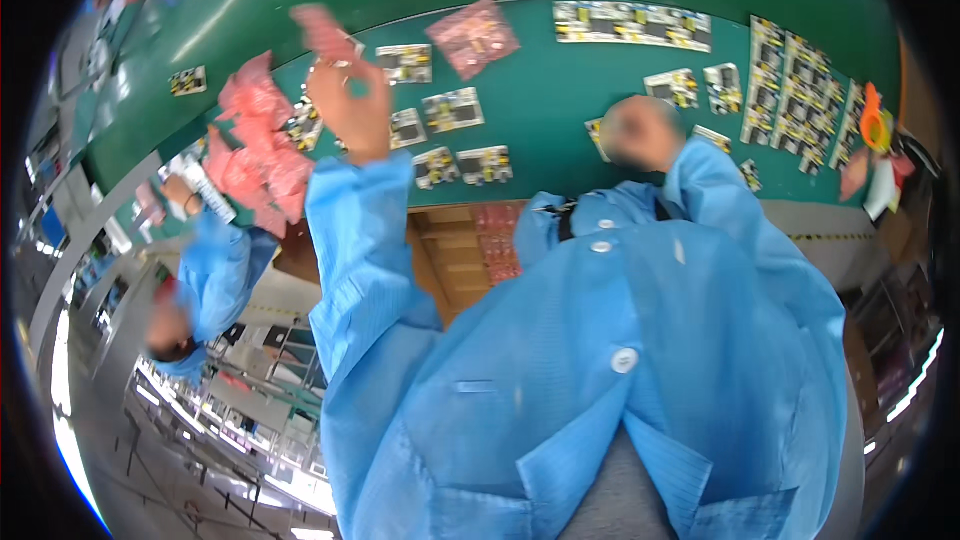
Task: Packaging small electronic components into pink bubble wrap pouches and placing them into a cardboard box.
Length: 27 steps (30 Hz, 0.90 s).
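My left hand [350, 108] is raised over the green bench, finger and thumb pinched on a pink bubble bag [325, 32] that is blurred by motion. Around it lie small circuit boards with yellow and black parts, among them one board [404, 64] right beside the fingers and another [453, 110] further right. A second pink bubble bag [473, 38] rests flat near the middle. Blurred and rounded, my right hand [645, 132] hovers at or just over a board [598, 138] that shows partly to its left; its fingers cannot be made out.
Crumpled pink bags [262, 140] pile up at the left. Joined board panels stand in rows, one along the back [632, 26] and several at the right [806, 95]. An orange-handled tool [876, 122] lies at the right end. A co-worker in blue [215, 265] is at the left.
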Each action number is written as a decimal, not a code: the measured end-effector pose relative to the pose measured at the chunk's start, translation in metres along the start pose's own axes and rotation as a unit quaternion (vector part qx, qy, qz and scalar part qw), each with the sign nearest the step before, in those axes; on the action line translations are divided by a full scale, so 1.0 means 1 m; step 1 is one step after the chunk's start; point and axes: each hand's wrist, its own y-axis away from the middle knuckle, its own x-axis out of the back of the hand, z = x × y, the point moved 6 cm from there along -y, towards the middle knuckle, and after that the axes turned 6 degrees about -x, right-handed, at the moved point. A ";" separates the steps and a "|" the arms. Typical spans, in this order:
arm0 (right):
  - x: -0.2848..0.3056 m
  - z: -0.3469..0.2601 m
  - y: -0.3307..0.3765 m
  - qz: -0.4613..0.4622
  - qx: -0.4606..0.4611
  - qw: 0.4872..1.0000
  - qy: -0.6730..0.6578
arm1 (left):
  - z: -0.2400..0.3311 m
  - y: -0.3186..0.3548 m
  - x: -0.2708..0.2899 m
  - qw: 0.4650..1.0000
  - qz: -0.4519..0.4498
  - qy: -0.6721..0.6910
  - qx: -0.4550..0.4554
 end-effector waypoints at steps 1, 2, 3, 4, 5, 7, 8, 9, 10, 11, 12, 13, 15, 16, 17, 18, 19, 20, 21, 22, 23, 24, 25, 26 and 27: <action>0.001 0.009 0.003 0.007 -0.039 0.998 -0.039 | 0.048 0.013 -0.021 0.995 -0.057 0.074 -0.025; 0.001 0.014 0.006 0.005 -0.074 0.994 -0.080 | 0.090 0.033 -0.037 0.979 -0.180 0.079 -0.046; -0.001 0.021 0.009 0.001 -0.105 0.987 -0.122 | 0.123 0.062 -0.054 0.949 -0.299 0.078 -0.067; -0.005 0.028 0.010 -0.001 -0.101 0.988 -0.115 | 0.148 0.088 -0.065 0.946 -0.295 0.113 -0.077; -0.004 0.041 0.012 0.032 -0.095 0.982 -0.162 | 0.167 0.111 -0.077 0.939 -0.293 0.154 -0.093; -0.006 0.056 0.022 0.068 -0.090 0.972 -0.209 | 0.189 0.141 -0.082 0.938 -0.303 0.138 -0.092; -0.009 0.059 0.026 0.065 -0.088 0.967 -0.229 | 0.197 0.153 -0.081 0.938 -0.315 0.117 -0.090; -0.009 0.064 0.029 0.065 -0.086 0.962 -0.249 | 0.207 0.152 -0.077 0.938 -0.312 0.121 -0.093; -0.015 0.074 0.034 0.067 -0.097 0.942 -0.313 | 0.212 0.152 -0.072 0.935 -0.324 0.122 -0.072; -0.014 0.084 0.039 0.068 -0.102 0.940 -0.317 | 0.215 0.154 -0.070 0.932 -0.336 0.123 -0.052; -0.016 0.084 0.041 0.045 -0.115 0.942 -0.313 | 0.215 0.155 -0.067 0.934 -0.327 0.129 -0.058; -0.020 0.085 0.043 0.021 -0.128 0.942 -0.310 | 0.216 0.158 -0.069 0.935 -0.328 0.125 -0.060; -0.020 0.088 0.051 0.019 -0.118 0.946 -0.303 | 0.212 0.166 -0.078 0.934 -0.323 0.149 -0.024; -0.018 0.085 0.054 0.010 -0.118 0.947 -0.300 | 0.210 0.165 -0.084 0.941 -0.296 0.163 -0.010; -0.018 0.084 0.056 0.001 -0.119 0.947 -0.298 | 0.207 0.165 -0.091 0.942 -0.296 0.160 -0.011; -0.017 0.083 0.056 0.004 -0.112 0.947 -0.302 | 0.204 0.162 -0.097 0.946 -0.279 0.166 0.014; -0.016 0.084 0.057 0.005 -0.112 0.947 -0.302 | 0.202 0.161 -0.101 0.949 -0.262 0.173 0.040; -0.015 0.085 0.058 -0.007 -0.115 0.943 -0.313 | 0.199 0.164 -0.106 0.942 -0.289 0.157 0.061; -0.015 0.083 0.058 -0.017 -0.118 0.938 -0.326 | 0.202 0.162 -0.108 0.942 -0.289 0.157 0.059; -0.013 0.081 0.058 -0.012 -0.102 0.932 -0.346 | 0.203 0.161 -0.110 0.943 -0.295 0.134 0.072; -0.012 0.080 0.058 -0.013 -0.101 0.932 -0.347 | 0.205 0.160 -0.112 0.944 -0.301 0.110 0.085; -0.008 0.076 0.058 0.012 -0.095 0.919 -0.382 | 0.205 0.161 -0.113 0.944 -0.302 0.100 0.083; -0.005 0.073 0.058 0.037 -0.088 0.905 -0.416 | 0.206 0.161 -0.114 0.945 -0.302 0.098 0.083; -0.004 0.069 0.054 0.042 -0.074 0.902 -0.424 | 0.205 0.162 -0.114 0.944 -0.301 0.098 0.093; -0.004 0.066 0.052 0.040 -0.074 0.902 -0.424 | 0.204 0.163 -0.115 0.943 -0.301 0.100 0.104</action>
